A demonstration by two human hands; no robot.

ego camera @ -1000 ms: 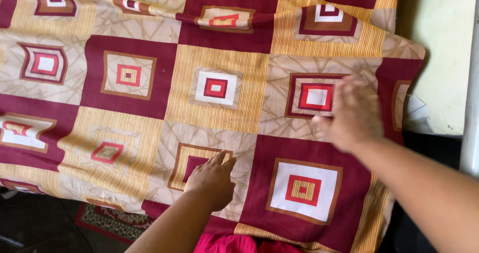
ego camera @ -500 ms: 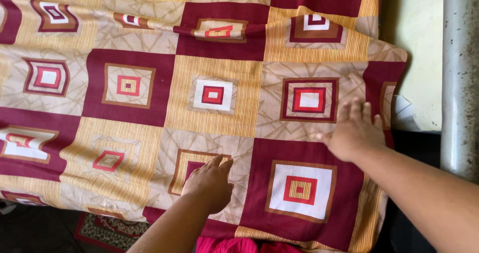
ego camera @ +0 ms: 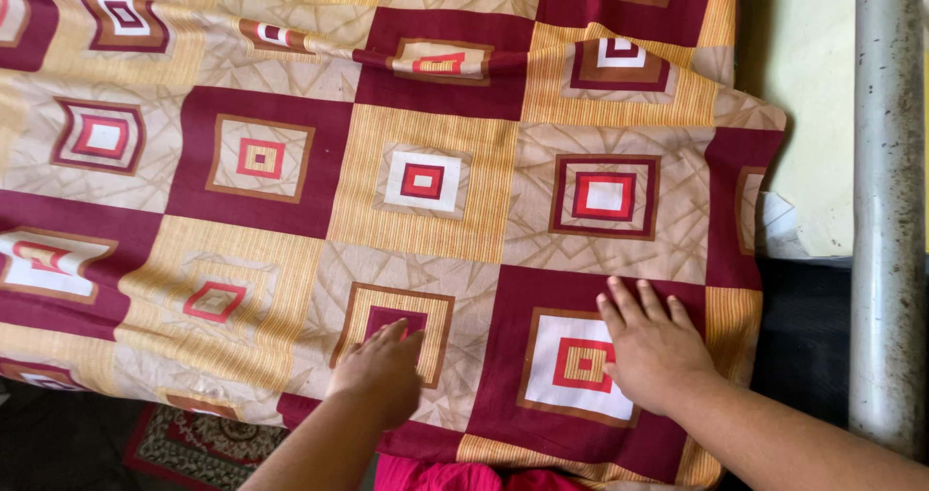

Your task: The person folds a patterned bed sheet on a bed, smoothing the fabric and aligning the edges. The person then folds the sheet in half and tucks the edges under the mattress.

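A bedsheet (ego camera: 426, 114) patterned in maroon, yellow and beige squares lies spread across a flat surface, with folds along its far part. My left hand (ego camera: 379, 375) rests on the sheet near its front edge, fingers curled and pointing away from me. My right hand (ego camera: 650, 344) lies flat on a maroon square with a white and red centre, fingers spread, close to the sheet's right edge. Neither hand holds anything.
A grey metal post (ego camera: 885, 210) runs along the right side. A pale surface (ego camera: 813, 114) shows beyond the sheet's right edge. A patterned rug (ego camera: 208, 443) lies on the dark floor at the bottom left. Pink cloth (ego camera: 435, 474) shows at the bottom edge.
My right hand has slid toward me and to the left across the sheet, from the beige square onto the maroon one. My left hand has shifted slightly nearer to me.
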